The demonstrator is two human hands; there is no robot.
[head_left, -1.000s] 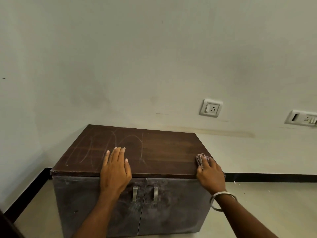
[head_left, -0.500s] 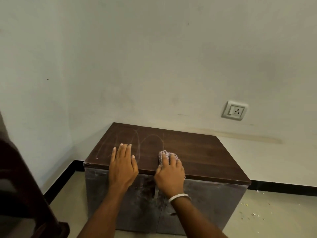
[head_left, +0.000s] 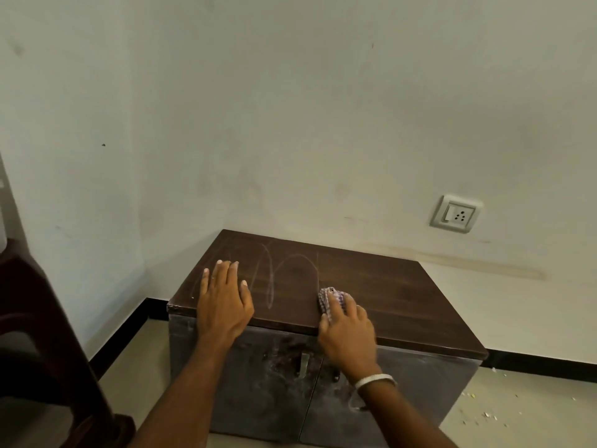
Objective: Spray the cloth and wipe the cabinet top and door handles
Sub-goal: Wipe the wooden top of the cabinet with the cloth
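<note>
A low cabinet with a dark brown top [head_left: 381,286] stands against the wall. Pale curved streaks mark the left half of the top. My left hand [head_left: 223,302] lies flat on the top near the front left edge, fingers spread. My right hand [head_left: 347,331] presses a bunched checked cloth [head_left: 329,297] onto the top near the middle of the front edge. One metal door handle [head_left: 304,363] shows on the dusty grey doors; my right wrist hides the other. No spray bottle is in view.
A wall socket [head_left: 456,214] sits above the cabinet's right side. Dark wooden furniture [head_left: 48,350] stands close on the left. Black skirting [head_left: 542,360] runs along the wall, and crumbs [head_left: 484,412] lie on the floor at the right.
My right hand slid the cloth from the top's right front corner leftward to the middle, then a little to the right. My left hand stayed flat. The view shifted left.
</note>
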